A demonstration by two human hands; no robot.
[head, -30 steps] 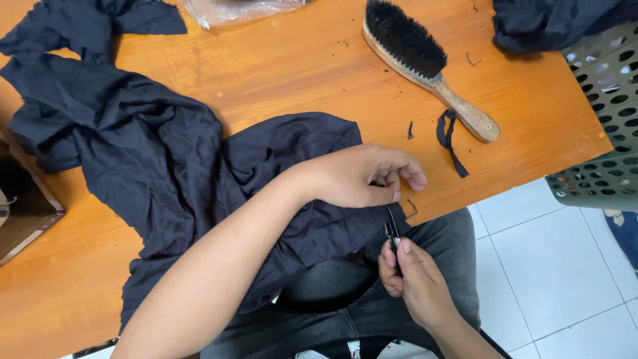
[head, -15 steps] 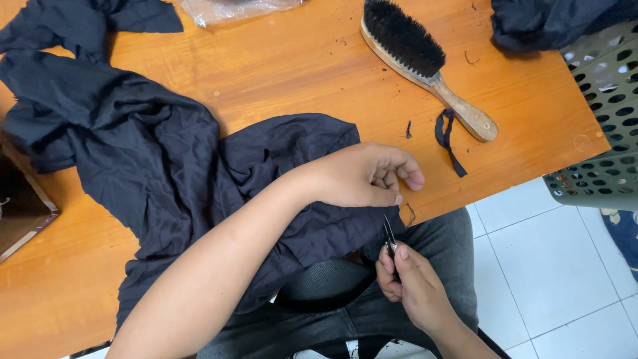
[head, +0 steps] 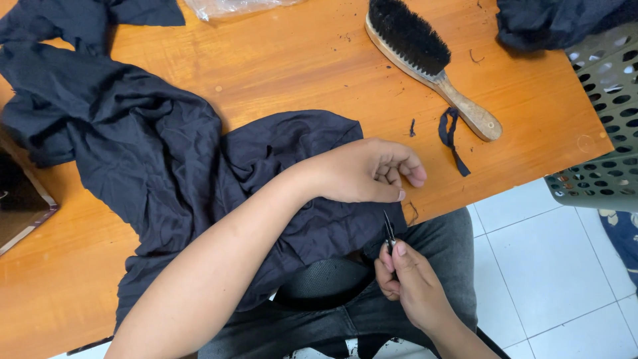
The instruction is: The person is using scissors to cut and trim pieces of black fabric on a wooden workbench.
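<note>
Basket (head: pixel 601 159) at table edge, dark cloth (head: pixel 551 23) beside.

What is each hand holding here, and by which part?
The right hand grips small thread snips by the handle end, blades pointing up. The left hand pinches the dark garment at its edge by the table's rim.
</note>
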